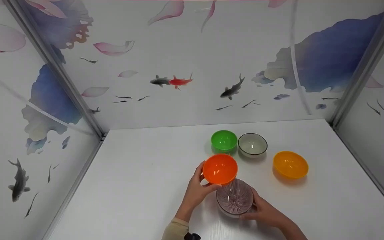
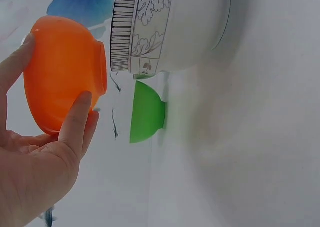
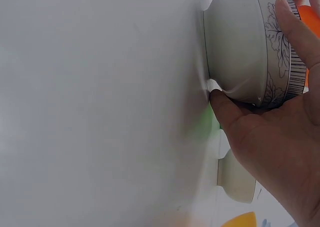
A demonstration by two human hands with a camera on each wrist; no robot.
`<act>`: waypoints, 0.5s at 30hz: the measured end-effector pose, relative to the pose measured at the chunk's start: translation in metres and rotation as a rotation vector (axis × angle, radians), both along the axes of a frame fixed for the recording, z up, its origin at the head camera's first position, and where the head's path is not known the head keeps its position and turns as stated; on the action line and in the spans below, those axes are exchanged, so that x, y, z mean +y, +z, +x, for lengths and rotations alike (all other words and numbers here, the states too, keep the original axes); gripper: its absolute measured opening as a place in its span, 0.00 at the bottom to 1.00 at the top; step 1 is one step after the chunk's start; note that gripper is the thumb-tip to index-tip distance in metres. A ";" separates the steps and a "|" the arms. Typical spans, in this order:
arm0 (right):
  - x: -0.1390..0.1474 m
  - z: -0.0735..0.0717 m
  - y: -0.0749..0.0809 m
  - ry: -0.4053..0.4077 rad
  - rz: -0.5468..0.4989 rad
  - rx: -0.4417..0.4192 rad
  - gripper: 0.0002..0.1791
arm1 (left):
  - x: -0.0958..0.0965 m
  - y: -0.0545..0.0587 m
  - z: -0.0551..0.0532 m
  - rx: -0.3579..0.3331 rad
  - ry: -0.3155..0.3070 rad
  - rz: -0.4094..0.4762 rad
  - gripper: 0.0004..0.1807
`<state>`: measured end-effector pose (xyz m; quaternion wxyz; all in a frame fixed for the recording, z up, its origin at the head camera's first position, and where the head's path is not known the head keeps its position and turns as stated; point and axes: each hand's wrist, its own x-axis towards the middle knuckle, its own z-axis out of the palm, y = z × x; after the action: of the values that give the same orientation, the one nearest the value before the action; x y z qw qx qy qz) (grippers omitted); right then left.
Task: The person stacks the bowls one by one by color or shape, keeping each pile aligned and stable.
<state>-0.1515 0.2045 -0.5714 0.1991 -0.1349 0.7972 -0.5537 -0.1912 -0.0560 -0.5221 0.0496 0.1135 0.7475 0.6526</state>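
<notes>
My left hand (image 1: 197,188) holds an orange bowl (image 1: 220,169) by its side, raised above the table with its opening up. In the left wrist view, the thumb and fingers (image 2: 75,122) lie around the bowl's outer wall. My right hand (image 1: 267,211) grips the right side of a larger patterned bowl (image 1: 235,197), its inside marked with purplish radiating lines. From the right wrist view, this bowl (image 3: 240,47) has a pale outside with a leaf band and striped rim; a finger reaches near its foot. The orange bowl overlaps its far edge in the head view.
Behind the hands stand a green bowl (image 1: 224,141) and a whitish bowl with a dark rim (image 1: 252,145), side by side. A yellow-orange bowl (image 1: 290,164) sits to the right on the white table (image 1: 138,186). Printed panels (image 1: 185,50) enclose the table at the back and sides.
</notes>
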 end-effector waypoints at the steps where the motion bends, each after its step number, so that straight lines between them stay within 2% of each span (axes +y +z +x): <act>1: 0.000 0.000 0.000 0.002 -0.006 0.001 0.65 | 0.000 0.000 0.001 -0.002 0.000 -0.002 0.56; 10: 0.000 0.000 0.002 0.014 -0.031 -0.007 0.64 | 0.002 -0.003 0.006 -0.005 -0.030 0.009 0.56; 15: 0.000 0.002 0.004 0.041 -0.067 0.031 0.62 | 0.002 -0.003 0.009 0.013 -0.036 -0.001 0.57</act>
<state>-0.1494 0.2045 -0.5679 0.1933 -0.1666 0.7784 -0.5736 -0.1817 -0.0540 -0.5250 0.0565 0.1313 0.7458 0.6506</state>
